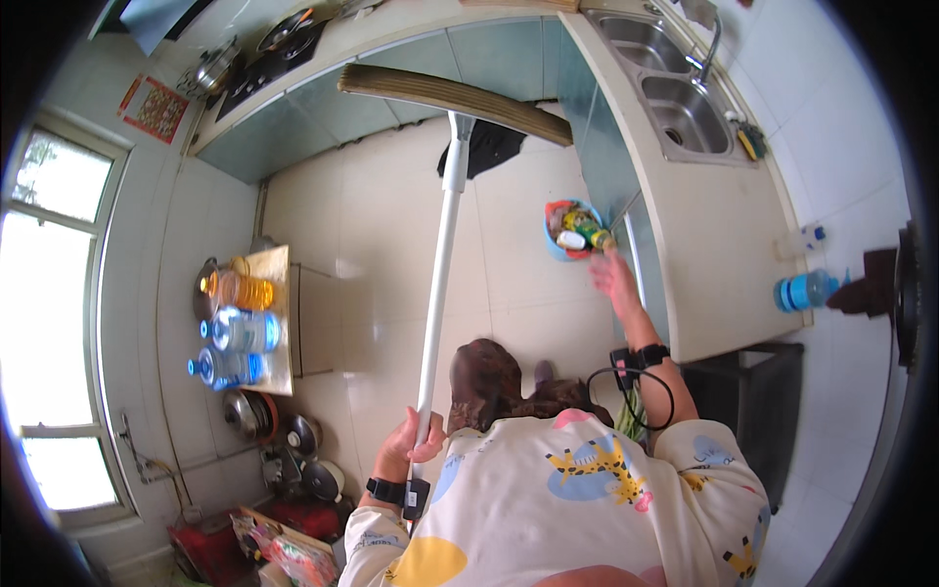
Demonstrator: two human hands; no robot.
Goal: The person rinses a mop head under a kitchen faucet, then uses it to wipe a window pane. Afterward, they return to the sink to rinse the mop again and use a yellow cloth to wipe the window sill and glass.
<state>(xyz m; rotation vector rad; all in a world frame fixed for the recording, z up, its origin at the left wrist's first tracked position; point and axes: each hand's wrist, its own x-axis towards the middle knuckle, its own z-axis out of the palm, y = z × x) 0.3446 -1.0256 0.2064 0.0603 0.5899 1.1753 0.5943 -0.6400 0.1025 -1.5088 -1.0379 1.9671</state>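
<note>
My left hand (pixel 414 436) is closed around the white pole (pixel 440 271) of a sponge mop. The mop's ribbed brown head (pixel 455 99) is raised at the far end, in front of the base cabinets. My right hand (pixel 616 279) is stretched forward with its fingers apart and nothing in it. Just beyond its fingertips is a small blue waste bin (pixel 555 248) by the right-hand cabinet. A green and yellow bottle (pixel 587 231), a white item and crumpled waste fill the bin. I cannot tell whether my fingers touch the bottle.
A dark cloth (pixel 491 149) lies on the tiled floor (pixel 381 249) behind the mop head. Large bottles (pixel 242 330) stand on a small table (pixel 282 374) at left, with pots (pixel 249 414) below. The counter (pixel 704 242) with a double sink (pixel 686 117) runs along the right.
</note>
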